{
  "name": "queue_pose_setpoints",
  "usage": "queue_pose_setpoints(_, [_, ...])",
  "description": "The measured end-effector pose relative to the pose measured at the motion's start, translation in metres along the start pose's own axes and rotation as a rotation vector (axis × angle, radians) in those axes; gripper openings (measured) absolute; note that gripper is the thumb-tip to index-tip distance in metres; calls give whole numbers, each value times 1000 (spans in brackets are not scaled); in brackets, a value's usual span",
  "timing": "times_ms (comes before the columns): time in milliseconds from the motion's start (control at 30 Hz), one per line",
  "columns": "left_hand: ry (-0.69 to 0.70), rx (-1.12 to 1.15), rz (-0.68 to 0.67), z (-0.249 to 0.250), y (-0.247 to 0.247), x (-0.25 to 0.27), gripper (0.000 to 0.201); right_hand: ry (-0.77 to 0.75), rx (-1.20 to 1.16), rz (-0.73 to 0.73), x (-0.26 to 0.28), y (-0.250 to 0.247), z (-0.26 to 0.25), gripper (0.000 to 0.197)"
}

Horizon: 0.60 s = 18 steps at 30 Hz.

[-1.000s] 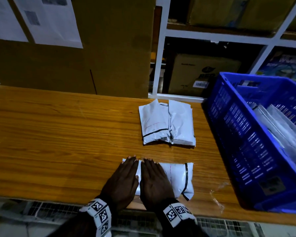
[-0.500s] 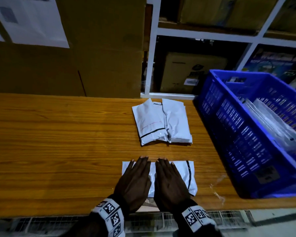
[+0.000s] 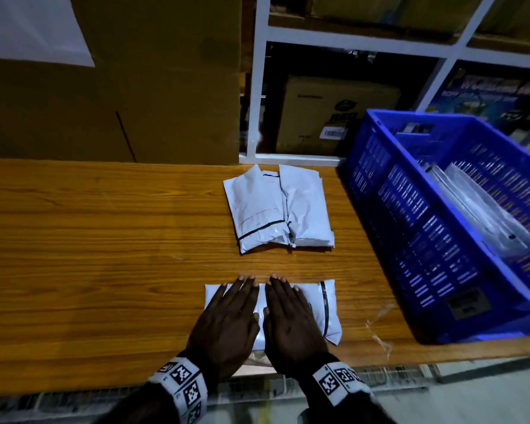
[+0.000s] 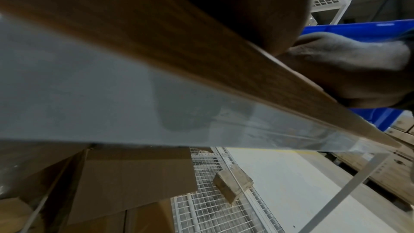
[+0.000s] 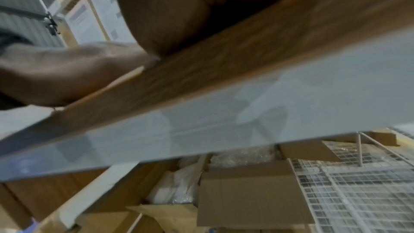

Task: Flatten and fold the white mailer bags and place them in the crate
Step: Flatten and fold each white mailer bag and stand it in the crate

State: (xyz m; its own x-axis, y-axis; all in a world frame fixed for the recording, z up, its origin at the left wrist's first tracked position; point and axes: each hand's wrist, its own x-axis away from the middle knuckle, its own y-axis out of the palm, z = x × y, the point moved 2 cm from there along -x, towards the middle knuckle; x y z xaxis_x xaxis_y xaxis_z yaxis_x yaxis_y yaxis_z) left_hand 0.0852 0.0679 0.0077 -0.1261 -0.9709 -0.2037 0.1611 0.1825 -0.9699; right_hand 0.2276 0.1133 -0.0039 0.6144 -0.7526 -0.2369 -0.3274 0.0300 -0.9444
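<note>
A folded white mailer bag (image 3: 329,304) lies flat near the front edge of the wooden table (image 3: 89,240). My left hand (image 3: 228,316) and my right hand (image 3: 288,316) press on it side by side, palms down, fingers straight. Two more folded white mailer bags (image 3: 280,209) sit together farther back on the table. The blue crate (image 3: 435,240) stands at the right, with pale bags inside. Both wrist views look from below the table edge, so the bag is hidden there; the left shows my right hand (image 4: 349,66), the right my left hand (image 5: 67,72).
A large cardboard box (image 3: 110,87) stands at the back left of the table. White shelving (image 3: 259,87) with boxes rises behind. A scrap of clear plastic (image 3: 380,325) lies near the front edge, beside the crate. Below the table are cartons and wire mesh (image 4: 212,201).
Both hands have stayed flat on the near bag, shifting slightly across it. The head view has moved closer and a little left.
</note>
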Motion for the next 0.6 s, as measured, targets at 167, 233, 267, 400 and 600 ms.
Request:
queue_pose_setpoints(167, [-22,6,-28,2,-8,-5,62,35,-93,-15,-7,-9,3,62])
queue_pose_setpoints(233, [-19,-1,-6,8,-14,-11,56,36,-49,-15,-6,-17,6,62])
queue_pose_setpoints(267, [-5,1,-1,12,-15,-14,55,49,-21,-24,-5,-19,8,62])
queue_pose_setpoints(400, [36,-8,-48,21,-7,-20,58,85,25,-74,1,-18,19,60])
queue_pose_setpoints(600, [58,-51,-59,21,2,-16,57,99,-56,-49,5,-10,25,59])
